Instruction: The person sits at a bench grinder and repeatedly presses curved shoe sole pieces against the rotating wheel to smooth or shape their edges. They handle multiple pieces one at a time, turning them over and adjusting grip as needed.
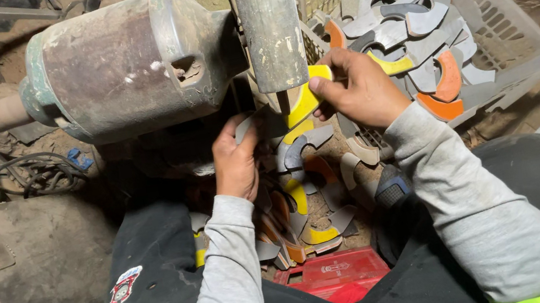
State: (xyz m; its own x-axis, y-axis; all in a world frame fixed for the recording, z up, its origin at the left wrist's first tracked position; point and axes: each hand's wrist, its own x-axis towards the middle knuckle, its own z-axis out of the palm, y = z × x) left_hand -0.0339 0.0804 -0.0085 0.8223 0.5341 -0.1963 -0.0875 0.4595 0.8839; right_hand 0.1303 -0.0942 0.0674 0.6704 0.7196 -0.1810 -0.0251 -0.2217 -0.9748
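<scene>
While the person crouches over the machine, both hands meet just under its grey vertical housing (pixel 268 22). The right hand (pixel 361 89) is closed around a curved yellow piece (pixel 305 99), thumb and fingers pinching its upper end and pressing it against the base of the housing. The left hand (pixel 236 163) comes up from below, fingers curled on a grey piece (pixel 245 128) just beside the yellow one; how firmly it grips I cannot tell. So the yellow piece sits between the two hands, touching the right and close to the left. Beneath the wrists lies a loose heap of cut pieces (pixel 310 189), grey, yellow and orange, on the dirt floor. To the right stands a pale plastic crate (pixel 499 22) filled with more such curved offcuts. A rusty motor drum (pixel 122 66) juts out to the left, and a red box (pixel 336 274) rests near the person's knees.
</scene>
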